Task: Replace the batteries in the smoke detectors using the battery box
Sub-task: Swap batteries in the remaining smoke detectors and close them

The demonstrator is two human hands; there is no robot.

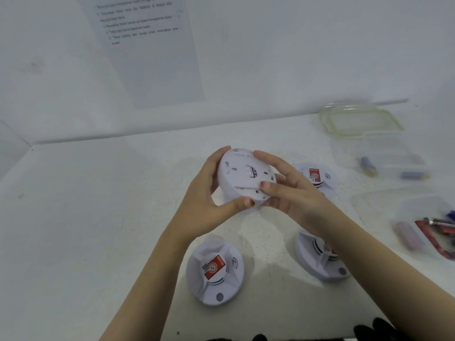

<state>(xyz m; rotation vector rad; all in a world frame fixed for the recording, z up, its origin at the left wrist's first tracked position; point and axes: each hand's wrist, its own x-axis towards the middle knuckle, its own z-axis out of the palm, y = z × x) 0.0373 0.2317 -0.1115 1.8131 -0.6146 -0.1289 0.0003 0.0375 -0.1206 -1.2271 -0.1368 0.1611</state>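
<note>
I hold a white round smoke detector [242, 178] above the table, its back side turned up toward me. My left hand [209, 193] cups its left rim with the thumb under the near edge. My right hand [288, 190] grips the right rim, thumb pressing on the back plate. Three more white detectors lie face up on the table: one with a red sticker near me [214, 270], one partly under my right forearm [320, 259], one behind my right hand [317, 177]. A clear battery box [386, 153] at the right holds blue batteries [369, 164].
A second clear container [384, 200] at the far right holds red and blue items. A clear lid with a green rim [330, 121] rests at the back right. A printed instruction sheet [147, 50] hangs on the white wall behind the white table [98, 217].
</note>
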